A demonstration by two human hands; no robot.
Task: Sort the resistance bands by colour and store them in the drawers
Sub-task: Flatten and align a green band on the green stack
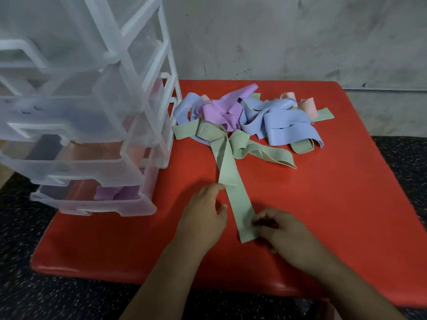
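Observation:
A pile of resistance bands lies at the back of the red table [323,204]: blue bands [277,121], purple bands [221,109], pink bands [305,103] and green bands [258,151]. One long green band [231,181] stretches flat from the pile toward me. My right hand [282,232] pinches its near end. My left hand [205,215] touches the band's left edge with a fingertip, fingers spread. A clear plastic drawer unit [92,125] stands at the left, its drawers pulled out; the lowest drawer [97,204] holds purple bands [115,192].
A grey stained wall rises behind the table. Dark speckled floor surrounds the table on the left, front and right. The upper drawers show faint pink and dark shapes through the plastic.

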